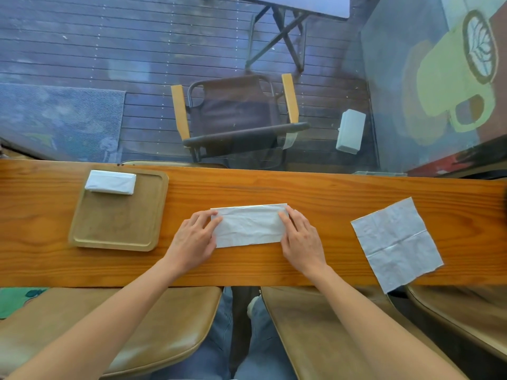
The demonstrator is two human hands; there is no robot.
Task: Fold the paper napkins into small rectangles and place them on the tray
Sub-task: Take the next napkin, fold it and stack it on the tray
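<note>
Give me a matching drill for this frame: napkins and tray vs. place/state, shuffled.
Things:
1. folded stack
2. half-folded napkin
3. flat napkin
4. tray

Places/states:
A. unfolded, at the right, corner over the table's near edge
B. left on the table, holds a napkin stack
C. on the tray's far edge
D. centre, under the left hand and right hand

Pairs: 1-C, 2-D, 3-A, 4-B

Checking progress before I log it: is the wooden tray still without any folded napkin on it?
No, one folded napkin already lies at the far edge of the tray.
</note>
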